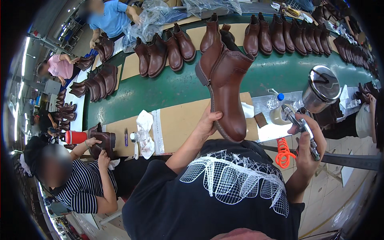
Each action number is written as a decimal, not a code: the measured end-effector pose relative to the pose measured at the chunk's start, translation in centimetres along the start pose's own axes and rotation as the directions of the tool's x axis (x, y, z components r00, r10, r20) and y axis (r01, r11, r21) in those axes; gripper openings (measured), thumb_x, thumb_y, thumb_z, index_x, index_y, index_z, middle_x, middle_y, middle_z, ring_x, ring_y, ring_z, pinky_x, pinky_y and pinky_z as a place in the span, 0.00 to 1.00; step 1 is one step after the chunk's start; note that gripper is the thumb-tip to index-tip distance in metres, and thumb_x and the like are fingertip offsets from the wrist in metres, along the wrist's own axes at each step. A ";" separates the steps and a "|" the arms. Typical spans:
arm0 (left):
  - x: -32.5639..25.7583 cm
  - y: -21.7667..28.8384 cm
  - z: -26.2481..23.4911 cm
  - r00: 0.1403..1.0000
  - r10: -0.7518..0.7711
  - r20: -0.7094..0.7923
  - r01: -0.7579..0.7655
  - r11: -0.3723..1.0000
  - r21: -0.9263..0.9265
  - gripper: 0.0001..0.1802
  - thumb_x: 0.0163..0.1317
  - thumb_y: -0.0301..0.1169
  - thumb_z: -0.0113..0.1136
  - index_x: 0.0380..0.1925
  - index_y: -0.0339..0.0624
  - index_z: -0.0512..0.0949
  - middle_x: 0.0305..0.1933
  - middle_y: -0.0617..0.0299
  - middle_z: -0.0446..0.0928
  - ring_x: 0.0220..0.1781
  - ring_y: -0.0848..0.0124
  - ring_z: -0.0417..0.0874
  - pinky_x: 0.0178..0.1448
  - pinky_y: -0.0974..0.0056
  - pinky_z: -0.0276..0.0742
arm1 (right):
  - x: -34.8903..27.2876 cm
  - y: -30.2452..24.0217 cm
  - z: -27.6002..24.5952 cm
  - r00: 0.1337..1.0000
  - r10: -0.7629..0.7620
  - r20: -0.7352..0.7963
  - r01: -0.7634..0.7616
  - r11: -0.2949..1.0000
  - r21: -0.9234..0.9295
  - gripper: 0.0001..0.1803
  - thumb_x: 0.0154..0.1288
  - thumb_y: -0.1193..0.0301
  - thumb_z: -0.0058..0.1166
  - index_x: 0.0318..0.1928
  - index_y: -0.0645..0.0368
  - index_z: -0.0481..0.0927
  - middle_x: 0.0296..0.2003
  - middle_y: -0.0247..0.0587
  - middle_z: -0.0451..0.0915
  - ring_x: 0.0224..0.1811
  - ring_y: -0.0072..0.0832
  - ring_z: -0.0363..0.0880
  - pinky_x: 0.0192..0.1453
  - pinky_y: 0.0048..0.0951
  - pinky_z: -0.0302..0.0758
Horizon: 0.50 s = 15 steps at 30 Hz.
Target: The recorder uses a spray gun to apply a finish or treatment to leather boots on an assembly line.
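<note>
My left hand [208, 123] grips a shiny brown ankle boot [228, 88] near the sole by the toe. The boot is raised over the cardboard-covered bench edge, its shaft up and its toe pointing down toward me. My right hand [306, 148] is wrapped round a metal spray gun [305, 127], held to the right of the boot and apart from it. Close by that hand hangs an orange coiled hose [283, 154]; its joint with the gun cannot be made out.
Brown boots [157, 56] line the green table [168, 92]. A metal pot [322, 86] and a blue-capped bottle [276, 101] stand at right. White cloths [146, 134] and a red container [76, 137] lie left. A striped-shirt co-worker [86, 188] handles another boot [105, 145].
</note>
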State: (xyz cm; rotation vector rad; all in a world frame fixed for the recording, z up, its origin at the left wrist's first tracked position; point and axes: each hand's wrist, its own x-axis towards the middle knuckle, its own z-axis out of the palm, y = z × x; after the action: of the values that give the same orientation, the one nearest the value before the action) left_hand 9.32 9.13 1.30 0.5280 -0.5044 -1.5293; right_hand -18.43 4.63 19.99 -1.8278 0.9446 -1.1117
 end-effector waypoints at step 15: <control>0.5 -3.3 0.6 0.773 0.620 -0.136 -0.198 0.439 0.876 0.50 0.47 0.29 0.80 0.64 0.35 0.56 0.60 0.51 0.68 0.62 0.61 0.74 0.64 0.58 0.73 | 3.1 -3.7 0.9 0.992 -0.122 0.020 0.121 0.992 0.023 0.25 0.70 0.55 0.53 0.50 0.68 0.81 0.34 0.41 0.80 0.36 0.23 0.78 0.40 0.23 0.70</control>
State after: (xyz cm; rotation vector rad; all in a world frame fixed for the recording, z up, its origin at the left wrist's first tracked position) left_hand 6.32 8.75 -0.28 1.3551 -0.9242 -0.5236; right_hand -15.81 3.65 24.04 -1.8963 0.8146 -1.1690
